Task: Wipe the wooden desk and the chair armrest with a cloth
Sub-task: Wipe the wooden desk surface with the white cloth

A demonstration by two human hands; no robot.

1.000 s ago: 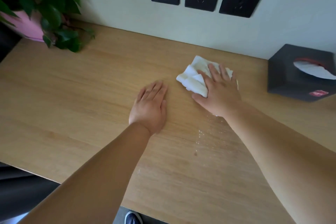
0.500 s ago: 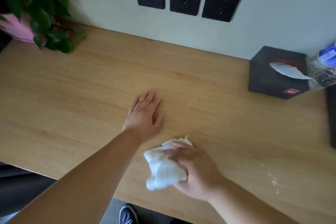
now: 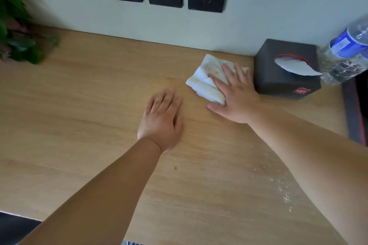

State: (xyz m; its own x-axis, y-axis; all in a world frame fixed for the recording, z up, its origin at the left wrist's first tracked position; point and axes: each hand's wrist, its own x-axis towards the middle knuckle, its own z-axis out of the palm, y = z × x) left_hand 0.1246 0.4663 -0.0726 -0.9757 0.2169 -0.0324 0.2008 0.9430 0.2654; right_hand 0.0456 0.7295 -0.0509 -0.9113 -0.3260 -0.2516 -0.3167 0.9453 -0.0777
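With my right hand (image 3: 237, 95), fingers straight, I am pressing the cloth (image 3: 204, 83) onto the desk (image 3: 79, 125), with the tissue box (image 3: 286, 85) just beside my fingertips. My left hand (image 3: 162, 119) is lying flat and empty. Droplets (image 3: 282, 187) behind my right wrist suggest I am only partway through the desk; the armrest is not showing.

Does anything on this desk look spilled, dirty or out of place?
Yes. Pale droplets or specks are scattered on the wooden desk beside the right forearm, not yet wiped. The white cloth under the right hand shows yellowish-brown stains.
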